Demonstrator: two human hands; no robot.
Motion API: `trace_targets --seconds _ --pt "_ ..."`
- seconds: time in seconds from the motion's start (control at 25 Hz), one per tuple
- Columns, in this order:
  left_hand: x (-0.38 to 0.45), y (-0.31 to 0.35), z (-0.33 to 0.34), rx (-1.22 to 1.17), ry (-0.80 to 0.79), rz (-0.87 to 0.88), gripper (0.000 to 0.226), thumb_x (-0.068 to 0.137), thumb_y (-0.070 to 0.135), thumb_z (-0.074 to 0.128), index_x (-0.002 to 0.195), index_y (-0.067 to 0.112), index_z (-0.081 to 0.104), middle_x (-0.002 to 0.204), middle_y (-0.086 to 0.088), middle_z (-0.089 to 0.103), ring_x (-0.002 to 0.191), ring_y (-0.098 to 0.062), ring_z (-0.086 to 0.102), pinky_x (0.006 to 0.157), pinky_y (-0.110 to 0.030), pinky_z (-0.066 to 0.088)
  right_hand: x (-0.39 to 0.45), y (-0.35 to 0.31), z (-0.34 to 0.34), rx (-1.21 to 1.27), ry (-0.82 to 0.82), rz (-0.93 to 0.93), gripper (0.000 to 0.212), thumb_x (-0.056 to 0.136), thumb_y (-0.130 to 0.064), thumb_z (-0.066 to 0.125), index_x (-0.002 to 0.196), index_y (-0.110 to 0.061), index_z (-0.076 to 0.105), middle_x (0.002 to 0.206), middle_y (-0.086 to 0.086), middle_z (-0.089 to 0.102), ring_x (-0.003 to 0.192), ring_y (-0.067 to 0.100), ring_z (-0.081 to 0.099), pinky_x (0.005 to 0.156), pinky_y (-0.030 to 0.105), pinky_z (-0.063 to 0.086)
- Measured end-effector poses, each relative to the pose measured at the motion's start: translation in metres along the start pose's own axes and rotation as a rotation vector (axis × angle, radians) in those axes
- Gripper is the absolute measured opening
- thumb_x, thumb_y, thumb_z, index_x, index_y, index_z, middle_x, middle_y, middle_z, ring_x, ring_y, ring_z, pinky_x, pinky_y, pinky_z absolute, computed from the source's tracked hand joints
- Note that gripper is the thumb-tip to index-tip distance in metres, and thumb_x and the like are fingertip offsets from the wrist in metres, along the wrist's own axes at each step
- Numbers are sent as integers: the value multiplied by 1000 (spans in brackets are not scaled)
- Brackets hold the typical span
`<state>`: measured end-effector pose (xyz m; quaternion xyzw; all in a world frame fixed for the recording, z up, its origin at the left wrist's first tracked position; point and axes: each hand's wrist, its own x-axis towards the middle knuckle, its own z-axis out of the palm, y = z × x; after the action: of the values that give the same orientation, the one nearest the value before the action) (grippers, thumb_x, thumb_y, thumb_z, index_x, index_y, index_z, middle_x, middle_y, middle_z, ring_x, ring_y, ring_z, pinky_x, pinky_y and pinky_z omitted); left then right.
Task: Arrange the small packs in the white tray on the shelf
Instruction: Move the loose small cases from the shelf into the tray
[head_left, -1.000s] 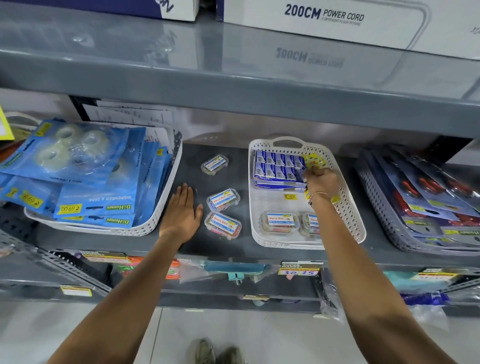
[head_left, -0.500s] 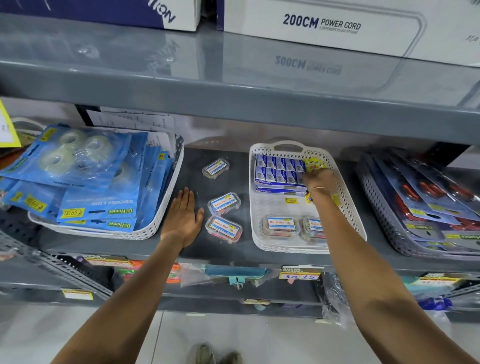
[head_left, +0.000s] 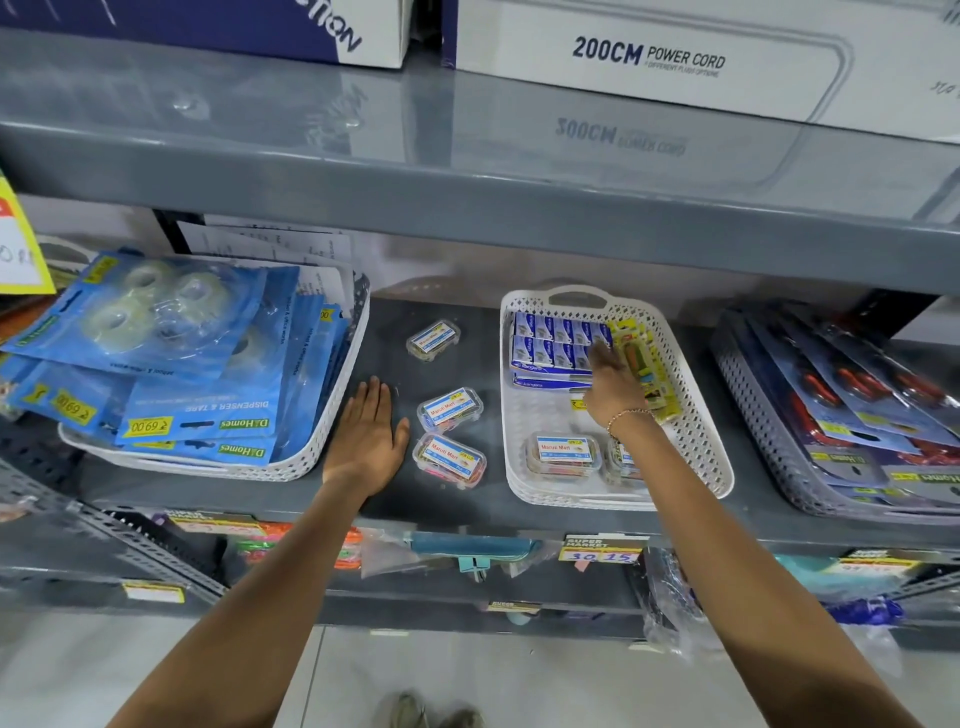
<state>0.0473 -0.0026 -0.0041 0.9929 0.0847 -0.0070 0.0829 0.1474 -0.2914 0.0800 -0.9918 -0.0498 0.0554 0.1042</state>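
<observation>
A person faces a grey shop shelf (head_left: 467, 509), both arms reaching in. The white tray (head_left: 696, 415) sits on the shelf toward its right half, handle end at the back edge.

A second ago the right hand (head_left: 610, 387) covered the yellow pack at the tray's back right corner. Now the hand has slid toward the front and left, and the yellow pack (head_left: 647, 364) is uncovered. It lies flat along the tray's right wall, beside the stacked blue stapler-pin boxes (head_left: 558, 343). Its long axis runs from the back of the shelf to the front, leaning slightly to the right at the near end. That pack looks placed.

The right hand rests loosely against the blue boxes with fingers half curled. Whether it grips anything cannot be told. The left hand (head_left: 366, 436) lies flat and released, palm down on bare shelf, and has not moved.

Two clear labelled packs (head_left: 563, 454) sit side by side at the tray's front edge, long axes across the tray. Three more clear packs (head_left: 449, 410) remain outside on the shelf, left of the tray, so arranging is likely unfinished.
</observation>
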Motion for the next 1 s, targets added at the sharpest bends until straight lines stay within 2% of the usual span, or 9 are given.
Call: trace_targets --seconds 0.04,0.12,0.36,0.6,0.84,1.0 --pt "0 0 0 -3 3 2 63 101 39 17 151 3 2 161 -12 -1 149 -22 -3 121 -33 -2 -2 -4 2 -51 -36 -45 68 91 0 45 150 -9 13 161 7 8 149 26 6 121 40 19" --pt "1 -1 1 -14 -3 5 63 101 38 18 151 3 3 161 -13 0 149 -22 -3 121 -33 -2 -5 -11 8 -133 -86 -81 72 91 -2 44 151 -11 7 162 3 1 150 23 1 121 42 11" --pt "1 -1 1 -27 -11 3 63 101 40 17 151 4 1 161 -12 -2 149 -22 -4 121 -33 -3 0 -17 11 -117 -117 3 70 92 -7 40 152 -9 3 162 5 -3 150 23 0 122 42 7" --pt "0 -1 -1 -13 -11 5 63 101 40 16 151 5 0 161 -11 -4 149 -21 -5 121 -33 -3 -1 -28 14 -153 -163 -71 71 94 -8 38 152 -11 -2 162 1 -7 150 20 -6 122 42 -1" --pt "0 -1 -1 -11 -22 4 64 101 41 15 150 5 -2 161 -11 -5 149 -21 -6 120 -32 -5 -2 -41 21 -185 -103 -15 69 95 -12 39 151 -5 1 162 6 -2 149 27 -2 120 46 1" --pt "0 -1 -2 -33 -24 4 64 101 40 17 151 5 -1 161 -11 -5 149 -21 -6 120 -32 -4 0 -48 18 -164 -113 -39 71 94 -11 42 151 -8 0 162 4 -3 150 25 -2 121 45 3"
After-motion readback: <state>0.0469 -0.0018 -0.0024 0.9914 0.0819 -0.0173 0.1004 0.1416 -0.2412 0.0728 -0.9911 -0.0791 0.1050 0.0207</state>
